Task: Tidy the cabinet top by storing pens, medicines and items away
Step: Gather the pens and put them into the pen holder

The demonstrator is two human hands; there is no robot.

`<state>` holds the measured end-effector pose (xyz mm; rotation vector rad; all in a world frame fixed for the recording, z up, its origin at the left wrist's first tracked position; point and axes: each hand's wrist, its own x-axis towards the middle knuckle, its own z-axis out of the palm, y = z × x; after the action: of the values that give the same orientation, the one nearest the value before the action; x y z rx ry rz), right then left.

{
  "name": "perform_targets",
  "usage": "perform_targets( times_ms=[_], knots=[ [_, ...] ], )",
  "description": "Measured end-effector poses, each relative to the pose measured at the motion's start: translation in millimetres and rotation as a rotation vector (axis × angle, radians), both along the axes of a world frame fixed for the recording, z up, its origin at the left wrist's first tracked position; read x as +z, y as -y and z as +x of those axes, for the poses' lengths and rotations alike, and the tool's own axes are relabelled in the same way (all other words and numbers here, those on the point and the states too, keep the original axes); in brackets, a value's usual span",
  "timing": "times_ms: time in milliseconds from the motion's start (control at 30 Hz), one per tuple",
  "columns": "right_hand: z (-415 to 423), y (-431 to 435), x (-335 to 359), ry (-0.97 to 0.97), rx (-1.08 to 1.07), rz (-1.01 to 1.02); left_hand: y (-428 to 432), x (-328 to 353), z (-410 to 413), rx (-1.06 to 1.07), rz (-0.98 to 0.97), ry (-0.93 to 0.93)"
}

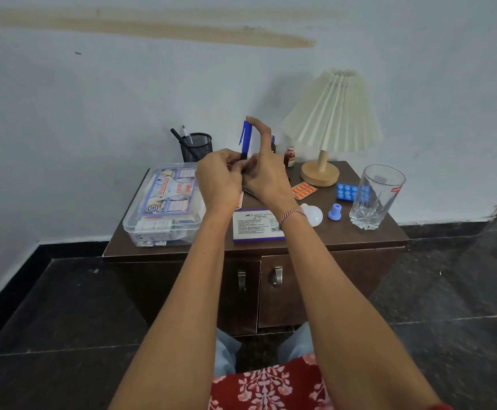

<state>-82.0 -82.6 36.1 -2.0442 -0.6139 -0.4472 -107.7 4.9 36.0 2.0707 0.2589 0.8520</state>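
Over the cabinet top (339,235), the left hand (217,182) grips an upright blue pen (245,137) low down; the right hand (266,179) pinches it too, forefinger (263,134) touching its top.

The blue pen (245,137) disappears below behind the left hand (217,179).

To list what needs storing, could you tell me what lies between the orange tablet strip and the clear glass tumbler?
In the head view, a blue blister pack lies flat there, partly behind the clear glass tumbler.
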Motion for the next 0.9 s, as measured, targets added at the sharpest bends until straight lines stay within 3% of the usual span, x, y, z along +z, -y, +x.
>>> perform_targets(
  times_ms=[467,633,833,900],
  knots=[
    [10,-6,-2,-0.047,0.066,0.0,-17,-8,9,0.047,0.003,-0.026],
    [6,-17,13,-0.056,0.05,0.208,-26,-8,6,0.104,0.023,-0.008],
    [32,-50,35,0.042,-0.034,0.165,-39,4,24,0.119,0.118,0.068],
    [48,-59,41,0.098,-0.05,0.186,-47,15,38,0.07,0.049,0.079]
  ],
)
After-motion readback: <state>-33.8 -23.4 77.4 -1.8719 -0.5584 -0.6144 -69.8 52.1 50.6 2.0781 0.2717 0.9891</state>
